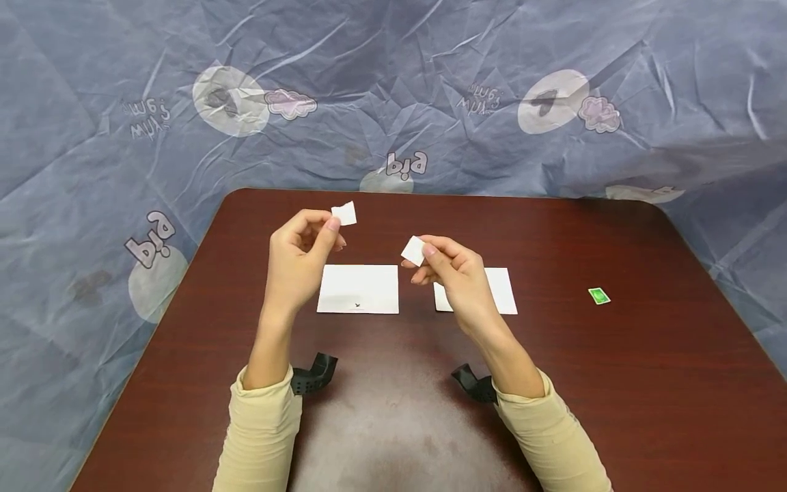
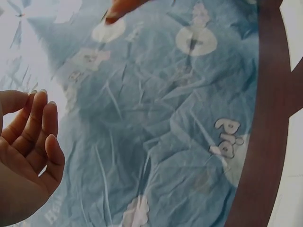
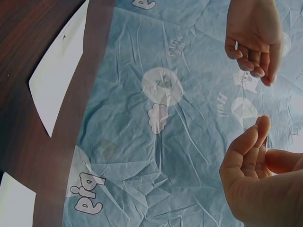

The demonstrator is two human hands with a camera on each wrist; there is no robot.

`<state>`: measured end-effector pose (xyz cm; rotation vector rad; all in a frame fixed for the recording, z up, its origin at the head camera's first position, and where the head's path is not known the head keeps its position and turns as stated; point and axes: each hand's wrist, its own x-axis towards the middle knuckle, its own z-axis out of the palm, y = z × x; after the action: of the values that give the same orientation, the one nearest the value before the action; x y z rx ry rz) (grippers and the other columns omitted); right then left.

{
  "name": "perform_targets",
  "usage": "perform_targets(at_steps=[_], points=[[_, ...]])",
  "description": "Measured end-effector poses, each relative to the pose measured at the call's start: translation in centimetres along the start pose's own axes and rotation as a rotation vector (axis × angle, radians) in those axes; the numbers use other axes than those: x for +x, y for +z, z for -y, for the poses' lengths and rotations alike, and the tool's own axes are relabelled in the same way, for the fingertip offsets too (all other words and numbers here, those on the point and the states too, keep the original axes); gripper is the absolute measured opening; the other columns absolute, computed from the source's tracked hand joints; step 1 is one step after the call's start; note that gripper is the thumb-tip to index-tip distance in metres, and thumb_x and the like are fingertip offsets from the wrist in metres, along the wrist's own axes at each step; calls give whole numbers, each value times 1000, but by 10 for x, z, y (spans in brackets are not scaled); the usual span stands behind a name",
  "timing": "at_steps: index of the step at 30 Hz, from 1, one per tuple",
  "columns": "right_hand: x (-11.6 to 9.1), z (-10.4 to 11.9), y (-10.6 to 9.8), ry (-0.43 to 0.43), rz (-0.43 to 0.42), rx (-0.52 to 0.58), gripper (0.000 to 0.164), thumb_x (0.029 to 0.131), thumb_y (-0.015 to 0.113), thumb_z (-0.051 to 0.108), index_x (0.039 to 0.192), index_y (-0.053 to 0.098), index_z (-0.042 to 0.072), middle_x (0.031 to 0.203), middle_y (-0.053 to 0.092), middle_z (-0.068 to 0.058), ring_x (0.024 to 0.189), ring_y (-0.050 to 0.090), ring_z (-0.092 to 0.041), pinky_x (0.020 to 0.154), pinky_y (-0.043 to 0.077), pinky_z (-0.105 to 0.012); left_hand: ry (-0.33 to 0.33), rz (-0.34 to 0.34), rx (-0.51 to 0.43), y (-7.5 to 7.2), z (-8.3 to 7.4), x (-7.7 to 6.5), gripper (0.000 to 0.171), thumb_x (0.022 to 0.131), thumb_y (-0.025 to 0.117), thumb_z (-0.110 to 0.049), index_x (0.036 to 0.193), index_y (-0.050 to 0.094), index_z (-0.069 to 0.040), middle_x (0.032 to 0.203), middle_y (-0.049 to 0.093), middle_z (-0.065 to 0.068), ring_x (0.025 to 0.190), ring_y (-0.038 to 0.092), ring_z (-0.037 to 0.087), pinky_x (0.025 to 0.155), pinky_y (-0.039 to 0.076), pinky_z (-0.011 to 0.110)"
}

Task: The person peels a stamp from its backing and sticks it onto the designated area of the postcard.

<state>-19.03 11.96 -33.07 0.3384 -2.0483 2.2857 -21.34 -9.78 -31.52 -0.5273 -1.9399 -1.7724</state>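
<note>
In the head view, the left hand (image 1: pixel 294 263) is raised and pinches a small white paper piece (image 1: pixel 345 213) with an uneven top edge between thumb and fingers. To its right, the right hand (image 1: pixel 462 279) pinches another small white square of paper (image 1: pixel 413 251) the same way, a little lower. A gap separates the two pieces. Below the hands lie two white rectangular sheets: the left sheet (image 1: pixel 359 287) bears a tiny dark mark near its lower edge, while the right sheet (image 1: pixel 501 290) is partly hidden behind the right hand. The right wrist view shows both hands with fingertips facing.
A small green stamp-like piece with a white border (image 1: pixel 599 296) lies on the right of the dark red-brown table (image 1: pixel 645 383). A crumpled blue-grey printed cloth (image 1: pixel 369 89) hangs behind and beside the table. Black straps (image 1: pixel 315 374) sit at both wrists.
</note>
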Motion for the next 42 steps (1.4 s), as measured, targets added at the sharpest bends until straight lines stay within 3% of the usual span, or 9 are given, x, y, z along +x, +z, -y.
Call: perform_targets(at_steps=[3,10,20,31,37,42], points=[[0,1,-1,-7,-1,1,26,100,49,7,119,56,-10,83,70,-6,64,62,-15,67,50,-26,-10,-34,-70,-8,2,4,12,93,60,-3,89,63,8,65,62,2,61,58,14,61,47,24],[-1,3,-2,-14,-2,14,25,99,49,6,118,57,-10,83,70,-6,63,62,-16,67,50,-27,-56,-149,-215,-32,10,11,14,94,58,-3,84,66,-9,63,62,0,59,60,13,59,47,24],[-3,7,-7,-21,-26,29,26,99,49,3,120,55,-11,81,70,-6,65,63,-13,68,51,-25,-145,-292,-483,-51,24,16,17,96,54,-4,82,63,-6,63,59,4,56,57,13,56,46,21],[-4,10,-8,-22,-36,41,26,99,48,3,120,54,-11,81,70,-3,64,63,-13,69,52,-26,-207,-458,-835,-76,38,12,14,93,61,-5,84,58,6,63,56,10,55,54,18,55,45,23],[-5,11,-9,-39,-47,43,25,99,48,3,119,55,-11,81,70,-3,63,62,-13,70,53,-27,-240,-539,-894,-91,46,12,13,94,59,-7,88,56,3,64,55,9,55,51,18,54,44,23],[-5,13,-9,-39,-34,47,26,99,48,2,120,54,-11,82,70,-5,64,63,-13,71,52,-28,-304,-671,-960,-102,48,12,11,96,56,-8,94,53,2,61,54,9,51,49,17,51,43,23]])
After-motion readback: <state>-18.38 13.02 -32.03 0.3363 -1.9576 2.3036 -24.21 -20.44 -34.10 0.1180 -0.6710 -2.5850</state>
